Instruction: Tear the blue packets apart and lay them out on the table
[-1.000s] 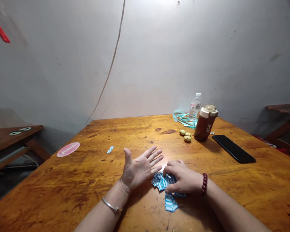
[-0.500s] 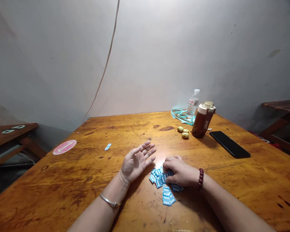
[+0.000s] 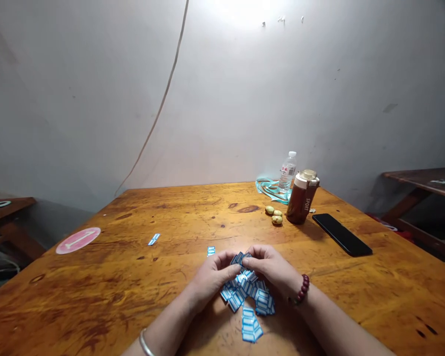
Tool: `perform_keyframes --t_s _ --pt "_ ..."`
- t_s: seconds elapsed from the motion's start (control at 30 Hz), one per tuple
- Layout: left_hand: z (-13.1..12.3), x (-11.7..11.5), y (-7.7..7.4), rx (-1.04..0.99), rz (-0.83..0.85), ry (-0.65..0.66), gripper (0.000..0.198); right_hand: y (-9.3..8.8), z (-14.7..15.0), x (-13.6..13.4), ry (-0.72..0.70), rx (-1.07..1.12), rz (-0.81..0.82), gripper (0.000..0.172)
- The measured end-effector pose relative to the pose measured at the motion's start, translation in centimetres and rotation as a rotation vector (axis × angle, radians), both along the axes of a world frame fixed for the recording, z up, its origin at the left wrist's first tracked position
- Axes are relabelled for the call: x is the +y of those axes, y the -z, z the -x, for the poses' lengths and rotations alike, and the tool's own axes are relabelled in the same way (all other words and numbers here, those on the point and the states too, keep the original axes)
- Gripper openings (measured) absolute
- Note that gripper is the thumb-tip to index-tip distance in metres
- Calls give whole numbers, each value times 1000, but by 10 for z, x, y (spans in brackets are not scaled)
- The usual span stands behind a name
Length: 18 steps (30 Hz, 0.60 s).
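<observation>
My left hand [image 3: 217, 277] and my right hand [image 3: 269, 267] meet near the front middle of the table. Between their thumbs and fingers they both grip a few small blue-and-white cards [image 3: 240, 258]. Just below the hands lies a loose pile of similar cards [image 3: 246, 287], with some overlapping ones [image 3: 250, 325] nearer the table's front edge. Another blue-and-white card [image 3: 211, 251] lies just beyond my left hand, and one more [image 3: 154, 239] is farther to the left.
On the wooden table [image 3: 133, 296] are a pink round disc [image 3: 78, 241], several yellowish oval objects [image 3: 277, 220], a brown sports bottle [image 3: 300, 200], a clear water bottle [image 3: 287, 174], turquoise ribbon [image 3: 270, 189] and a black phone [image 3: 341, 234]. A wall [image 3: 222, 109] stands behind.
My left hand has turned from open, palm up, to gripping cards beside my right hand. My right hand has lifted cards off the pile. A card now shows beyond my left hand. The view has shifted.
</observation>
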State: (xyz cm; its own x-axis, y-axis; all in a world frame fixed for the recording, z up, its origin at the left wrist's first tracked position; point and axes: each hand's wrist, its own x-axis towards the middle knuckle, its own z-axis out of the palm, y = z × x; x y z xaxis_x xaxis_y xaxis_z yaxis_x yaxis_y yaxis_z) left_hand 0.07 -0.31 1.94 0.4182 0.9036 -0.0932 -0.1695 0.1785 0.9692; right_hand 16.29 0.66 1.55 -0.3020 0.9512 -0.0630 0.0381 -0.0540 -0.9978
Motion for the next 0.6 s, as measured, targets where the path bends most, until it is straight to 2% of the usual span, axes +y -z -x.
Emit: perform_keyframes --t_s 0.13,0.27,0.43,0.53,0.6 --pt "1 2 2 13 49 -59 18 2 5 -2 -38 52 -39 20" --pt "2 4 2 45 109 -137 18 2 5 -1 -6 -40 -105 23" --pt "0 5 0 61 117 -176 21 -4 2 -2 82 -192 -301 26" --pt "-1 5 2 63 109 -205 22 -9 3 -7 80 -193 -435 23" --pt "0 5 4 63 97 -217 22 -7 6 -10 44 -139 -417 20"
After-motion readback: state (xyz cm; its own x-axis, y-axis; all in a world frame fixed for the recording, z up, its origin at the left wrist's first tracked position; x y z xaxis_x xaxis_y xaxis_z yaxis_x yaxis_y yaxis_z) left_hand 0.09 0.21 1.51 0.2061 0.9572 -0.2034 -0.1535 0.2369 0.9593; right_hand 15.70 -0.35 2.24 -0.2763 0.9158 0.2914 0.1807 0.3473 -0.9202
